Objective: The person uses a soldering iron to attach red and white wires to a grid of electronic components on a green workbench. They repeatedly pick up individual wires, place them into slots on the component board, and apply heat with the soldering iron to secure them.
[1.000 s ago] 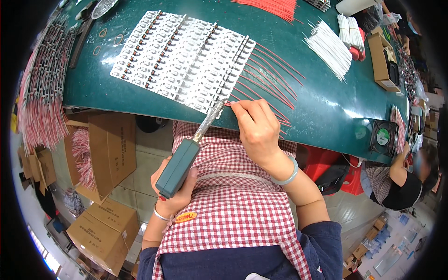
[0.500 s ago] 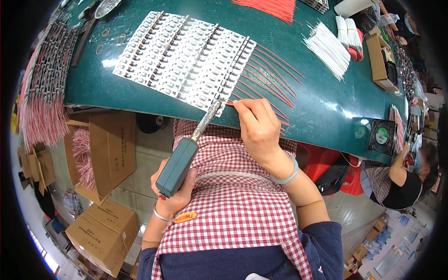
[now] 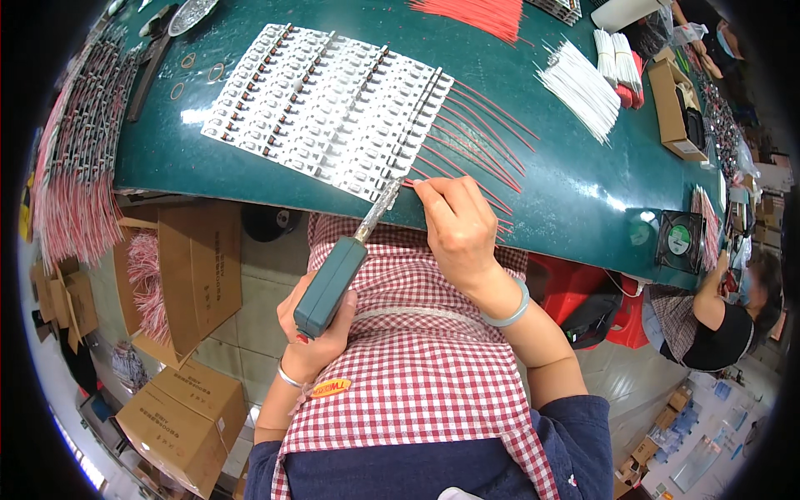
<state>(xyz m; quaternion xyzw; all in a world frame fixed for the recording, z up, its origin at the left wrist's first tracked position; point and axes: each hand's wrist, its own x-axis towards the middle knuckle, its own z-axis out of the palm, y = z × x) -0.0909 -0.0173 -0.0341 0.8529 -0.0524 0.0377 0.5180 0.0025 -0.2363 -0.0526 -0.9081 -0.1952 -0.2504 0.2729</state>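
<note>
My left hand [image 3: 310, 354] is wrapped round the dark green body of a soldering iron [image 3: 335, 283]. Its metal tip rests at the near right corner of a white panel of small circuit boards [image 3: 333, 112], which carries rows of dark parts. Close beside the tip, my right hand [image 3: 460, 233] pinches a red wire [image 3: 407, 182] between thumb and forefinger. Several more red wires [image 3: 483, 137] fan out to the right from the panel's right edge. The contact between tip, wire end and board is too small to make out.
White wires [image 3: 579, 92] and a red wire bundle [image 3: 475, 15] lie farther back on the green table [image 3: 575, 196]. Wired boards [image 3: 79, 150] hang at the left edge. A small fan [image 3: 682, 243] stands at right, near another person [image 3: 717, 321]. Cardboard boxes [image 3: 187, 417] sit lower left.
The soldering iron's body and my left hand have shifted a little right and up, while its tip stays at the panel corner. My right hand keeps its pinch, almost still.
</note>
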